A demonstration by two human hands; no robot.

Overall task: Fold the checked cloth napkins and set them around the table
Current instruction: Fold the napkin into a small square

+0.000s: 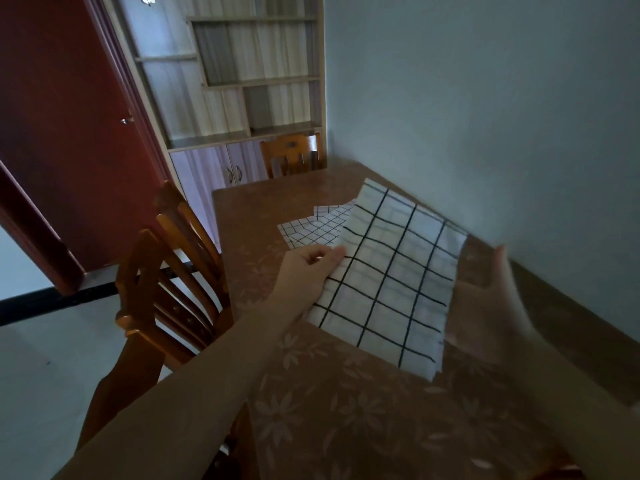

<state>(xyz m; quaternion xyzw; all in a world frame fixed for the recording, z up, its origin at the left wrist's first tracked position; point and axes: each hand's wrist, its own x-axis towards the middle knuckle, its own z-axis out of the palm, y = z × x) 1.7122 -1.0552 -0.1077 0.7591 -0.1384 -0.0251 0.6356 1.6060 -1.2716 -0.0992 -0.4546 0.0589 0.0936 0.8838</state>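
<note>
Two napkins: large-check napkin [388, 278] in the hands, small-check napkin [317, 226] on the tabletop [346, 427].
Left hand [308, 271]: pinching its edge.
Right hand [491, 306]: blurred, fingers spread.
Progress: early; none visibly placed.

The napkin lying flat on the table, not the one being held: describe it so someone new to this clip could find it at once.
Start at the brown floral-patterned table against the pale wall. Towards its far end, just beyond the left hand, the smaller checked napkin lies flat. Its grid is fine and tight, unlike the held napkin, which has large squares and partly overlaps it.
</note>
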